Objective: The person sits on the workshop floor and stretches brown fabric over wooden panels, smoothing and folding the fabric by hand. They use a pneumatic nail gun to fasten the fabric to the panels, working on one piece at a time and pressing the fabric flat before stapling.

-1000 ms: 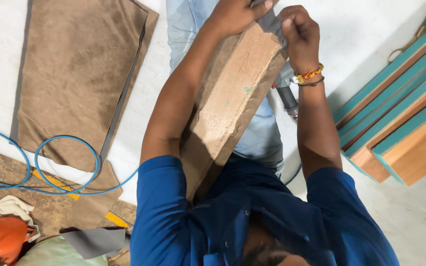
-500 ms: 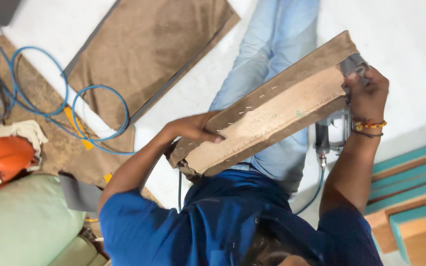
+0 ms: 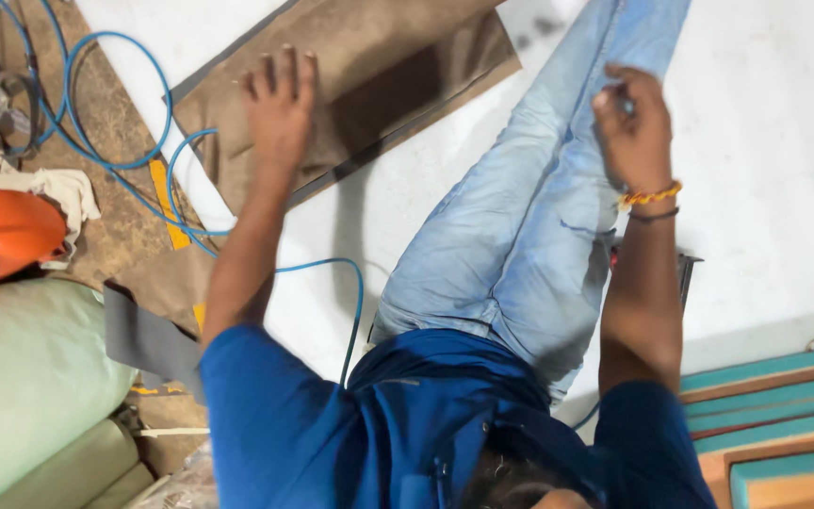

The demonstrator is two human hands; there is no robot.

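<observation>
Brown board [image 3: 369, 71] lies flat on the white floor [image 3: 774, 141], a thin, dull sheet with a matt, slightly mottled face and a darker patch of shadow across its middle; a second layer shows as a dark edge along its lower side. It sits just ahead of the person, to the left of the outstretched legs in pale blue jeans [image 3: 529, 217].

Over its near corner hangs the left hand [image 3: 280, 108], fingers spread and apart, gripping nothing; whether the palm actually touches the board I cannot tell. The right hand [image 3: 633, 127] is raised over the jeans, fingers loosely curled with nothing visible in them, a beaded orange-and-yellow bracelet [image 3: 650, 196] and a thin dark band at the wrist.

A blue hose [image 3: 96, 155] loops across the brown sheeting to the left, passing just beside the board's corner. Further left sit an orange helmet-like shell [image 3: 11, 226], a crumpled pale cloth [image 3: 63, 188] and pale green rolls [image 3: 30, 377]. Teal-faced wooden panels [image 3: 774, 415] are stacked at the lower right.
</observation>
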